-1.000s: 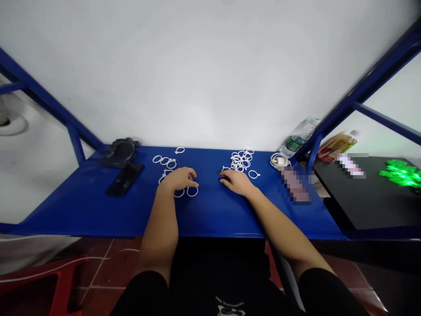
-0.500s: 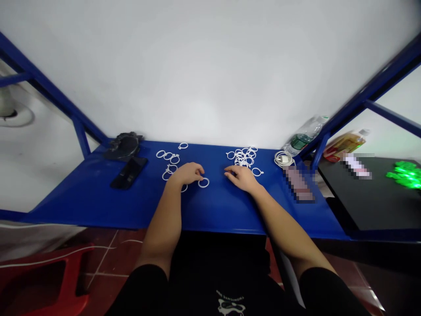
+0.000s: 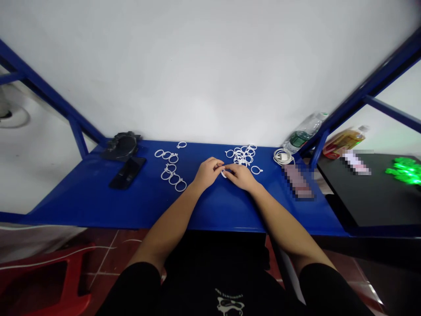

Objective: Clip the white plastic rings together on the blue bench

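Observation:
My left hand (image 3: 208, 172) and my right hand (image 3: 241, 176) meet over the middle of the blue table. Between their fingertips is a white curtain ring (image 3: 223, 174), partly covered by the fingers. Both hands are closed in a pinch on it. To the left, several white rings with small eyelets (image 3: 180, 186) lie in a linked-looking curve, and a single ring (image 3: 182, 145) lies farther back. Just beyond my right hand is a loose pile of similar rings (image 3: 244, 153), with one ring (image 3: 256, 170) apart from it on the right.
A black phone (image 3: 127, 173) and a dark bundled object (image 3: 121, 146) lie at the left. On the right are a coiled white cable with a charger (image 3: 283, 157) and a clear bottle (image 3: 304, 135). Blue frame bars (image 3: 77, 134) rise at both sides; a white wall stands behind.
My left hand has moved right, bringing a ring from the table's middle to my right hand. The rings it had covered on the left are now visible.

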`<action>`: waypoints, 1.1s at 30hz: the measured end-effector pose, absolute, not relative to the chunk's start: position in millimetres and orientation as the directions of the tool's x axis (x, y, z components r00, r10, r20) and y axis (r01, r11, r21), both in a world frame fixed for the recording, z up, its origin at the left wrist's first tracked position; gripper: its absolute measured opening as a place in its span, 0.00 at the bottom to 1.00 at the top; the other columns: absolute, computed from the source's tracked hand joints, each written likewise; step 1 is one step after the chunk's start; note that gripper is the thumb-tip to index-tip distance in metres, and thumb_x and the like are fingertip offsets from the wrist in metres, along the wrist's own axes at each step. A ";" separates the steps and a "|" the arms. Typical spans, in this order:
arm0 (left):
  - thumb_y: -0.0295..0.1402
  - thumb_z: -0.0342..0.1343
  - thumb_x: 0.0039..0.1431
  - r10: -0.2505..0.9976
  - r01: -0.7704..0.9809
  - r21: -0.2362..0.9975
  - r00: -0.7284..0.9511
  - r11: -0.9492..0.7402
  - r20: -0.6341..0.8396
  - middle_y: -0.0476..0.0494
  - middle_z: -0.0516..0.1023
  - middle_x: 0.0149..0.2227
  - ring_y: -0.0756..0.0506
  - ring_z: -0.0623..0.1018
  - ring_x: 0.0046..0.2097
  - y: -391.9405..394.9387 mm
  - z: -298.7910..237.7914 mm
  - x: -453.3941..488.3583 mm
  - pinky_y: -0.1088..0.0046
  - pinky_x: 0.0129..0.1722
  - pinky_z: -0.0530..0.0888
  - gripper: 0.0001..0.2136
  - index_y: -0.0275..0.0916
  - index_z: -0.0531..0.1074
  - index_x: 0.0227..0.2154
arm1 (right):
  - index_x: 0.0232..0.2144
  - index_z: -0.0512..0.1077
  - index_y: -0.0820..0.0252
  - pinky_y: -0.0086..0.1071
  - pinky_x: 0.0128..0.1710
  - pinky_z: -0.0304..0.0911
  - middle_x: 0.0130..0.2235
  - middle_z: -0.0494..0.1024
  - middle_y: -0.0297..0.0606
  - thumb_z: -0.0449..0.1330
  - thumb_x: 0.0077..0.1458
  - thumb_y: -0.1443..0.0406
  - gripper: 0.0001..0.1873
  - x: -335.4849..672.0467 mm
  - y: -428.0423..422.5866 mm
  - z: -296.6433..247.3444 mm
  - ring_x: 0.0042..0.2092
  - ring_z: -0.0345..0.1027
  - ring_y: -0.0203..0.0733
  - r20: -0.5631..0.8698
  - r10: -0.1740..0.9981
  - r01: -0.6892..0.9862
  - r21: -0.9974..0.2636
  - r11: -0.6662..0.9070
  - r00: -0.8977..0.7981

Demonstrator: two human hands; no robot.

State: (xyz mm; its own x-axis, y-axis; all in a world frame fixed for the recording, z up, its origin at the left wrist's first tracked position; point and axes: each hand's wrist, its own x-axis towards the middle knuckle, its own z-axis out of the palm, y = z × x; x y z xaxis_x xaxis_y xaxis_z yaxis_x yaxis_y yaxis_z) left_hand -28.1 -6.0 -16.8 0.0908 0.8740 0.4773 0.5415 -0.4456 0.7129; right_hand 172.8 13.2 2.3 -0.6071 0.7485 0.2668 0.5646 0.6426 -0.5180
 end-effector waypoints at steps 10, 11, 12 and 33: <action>0.38 0.61 0.65 0.904 0.380 0.825 0.080 -0.418 0.421 0.41 0.82 0.44 0.46 0.82 0.42 -11.5 -6.3 -19.6 0.68 0.44 0.79 0.09 0.40 0.81 0.43 | 0.47 0.79 0.56 0.36 0.46 0.68 0.44 0.83 0.42 0.52 0.72 0.59 0.16 176.0 15.2 0.4 0.44 0.76 0.45 0.378 0.756 0.539 -0.537 0.649 -0.534; 0.38 0.61 0.66 0.899 0.417 0.803 0.094 -0.426 0.428 0.41 0.81 0.44 0.46 0.81 0.41 -11.6 -5.4 -20.9 0.68 0.44 0.79 0.09 0.41 0.82 0.42 | 0.49 0.79 0.56 0.36 0.47 0.68 0.45 0.83 0.43 0.50 0.73 0.59 0.18 176.2 14.7 1.6 0.45 0.76 0.45 0.370 0.752 0.544 -0.527 0.653 -0.546; 0.38 0.60 0.66 0.896 0.453 0.781 0.103 -0.430 0.433 0.42 0.81 0.44 0.46 0.80 0.41 -11.7 -4.7 -22.4 0.68 0.44 0.79 0.09 0.41 0.82 0.42 | 0.51 0.78 0.56 0.37 0.48 0.68 0.47 0.83 0.43 0.49 0.73 0.59 0.19 176.1 14.0 2.8 0.46 0.76 0.45 0.359 0.746 0.544 -0.519 0.659 -0.561; 0.52 0.67 0.54 0.969 0.239 0.941 0.114 -0.241 0.219 0.46 0.80 0.30 0.46 0.77 0.32 -1.8 -7.3 -32.2 0.69 0.34 0.72 0.19 0.40 0.75 0.34 | 0.40 0.80 0.57 0.34 0.40 0.68 0.35 0.82 0.40 0.47 0.73 0.48 0.28 173.0 8.0 10.7 0.36 0.75 0.42 0.408 0.711 0.337 -0.674 0.658 -0.573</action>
